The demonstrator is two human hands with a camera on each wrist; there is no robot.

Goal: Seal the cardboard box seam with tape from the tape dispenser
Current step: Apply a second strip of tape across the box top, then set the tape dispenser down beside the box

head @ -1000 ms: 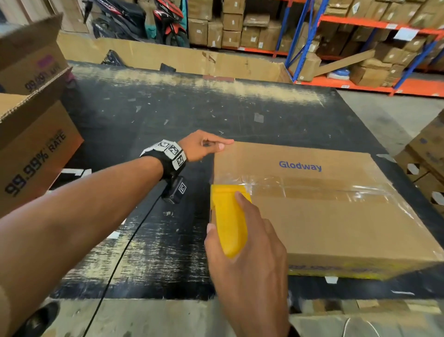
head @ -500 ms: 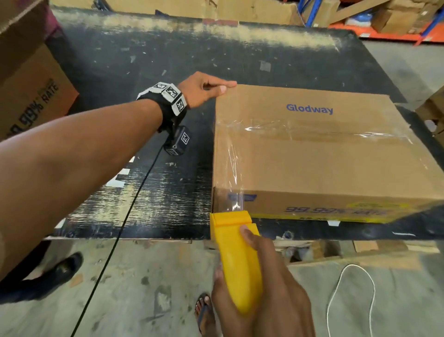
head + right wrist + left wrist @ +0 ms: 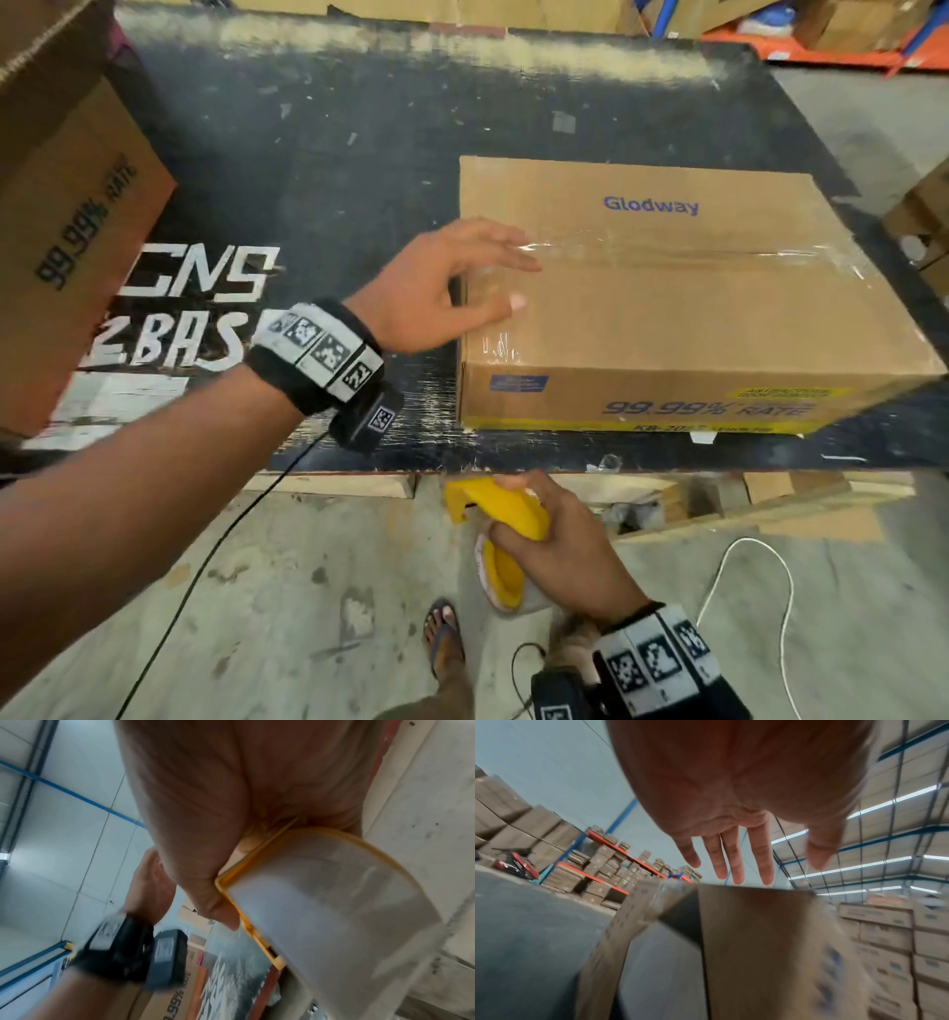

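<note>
Box (image 3: 667,308) on table (image 3: 359,154), clear tape (image 3: 642,246) along its top seam. My left hand (image 3: 441,288), fingers spread, at its taped left edge. My right hand (image 3: 560,545) grips yellow tape dispenser (image 3: 493,509) below table edge.

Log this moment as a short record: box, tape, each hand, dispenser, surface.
box: cardboard box, closed, lying flat on the black table
tape: clear strip along the top seam, running down the box's left end
left hand: open, fingers spread over the taped left edge of the box; contact cannot be confirmed
right hand: gripping the yellow tape dispenser
dispenser: off the box, held below the table's near edge
other: second cardboard box at far left
</note>
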